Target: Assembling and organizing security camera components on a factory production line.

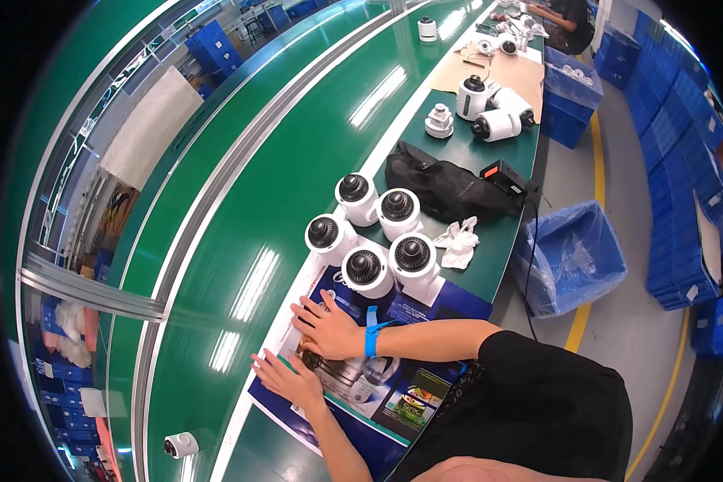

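My left hand [294, 381] rests with fingers spread on the left edge of a dark blue printed poster [353, 438]. Just beyond it, my right hand [329, 328] lies on the same poster, fingers stretched out and a blue band [371, 339] round the wrist. Neither hand appears to hold anything. Beyond the right hand stand several white cylindrical devices with black ribbed tops, which look like security cameras; the nearest are one camera [368, 271] at the poster's far edge and another camera [414, 255] to its right.
A green conveyor belt [313, 153] runs along the left, carrying a small white device [181, 444]. Farther up the workbench lie a crumpled white cloth [459, 243], a black bag [438, 183] and more white cameras [498, 124]. A blue lined bin [574, 257] stands at right. Someone works at the far end.
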The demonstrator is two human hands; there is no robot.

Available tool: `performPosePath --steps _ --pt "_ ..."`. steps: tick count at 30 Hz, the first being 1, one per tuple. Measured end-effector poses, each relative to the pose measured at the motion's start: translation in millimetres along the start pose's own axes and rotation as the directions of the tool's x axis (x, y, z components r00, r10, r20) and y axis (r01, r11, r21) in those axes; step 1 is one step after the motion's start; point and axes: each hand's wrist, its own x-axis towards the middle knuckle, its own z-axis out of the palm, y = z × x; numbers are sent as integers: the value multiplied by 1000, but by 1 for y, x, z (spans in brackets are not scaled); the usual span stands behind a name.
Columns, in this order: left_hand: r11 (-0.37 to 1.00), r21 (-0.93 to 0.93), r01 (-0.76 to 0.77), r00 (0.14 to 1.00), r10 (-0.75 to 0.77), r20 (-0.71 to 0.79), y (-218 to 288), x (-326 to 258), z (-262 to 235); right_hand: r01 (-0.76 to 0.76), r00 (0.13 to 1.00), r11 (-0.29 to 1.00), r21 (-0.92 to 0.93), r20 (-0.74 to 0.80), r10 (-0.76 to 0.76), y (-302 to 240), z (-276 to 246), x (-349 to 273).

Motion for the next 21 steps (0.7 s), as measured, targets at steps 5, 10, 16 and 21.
performPosePath --steps 5,10,16,21 --pt "968 228 107 902 -191 387 8 3 -7 -23 999 1000 -18 44 23 -2 -5 1" --pt "977 181 113 981 -138 135 -8 -4 3 121 986 992 19 -113 -119 -10 -18 13" --pt "982 184 36 918 -105 382 -6 12 0 40 999 998 -49 -16 -41 -1 -14 16" --pt "985 143 93 968 -123 218 -5 7 2 86 994 993 -83 81 -79 1 -14 13"
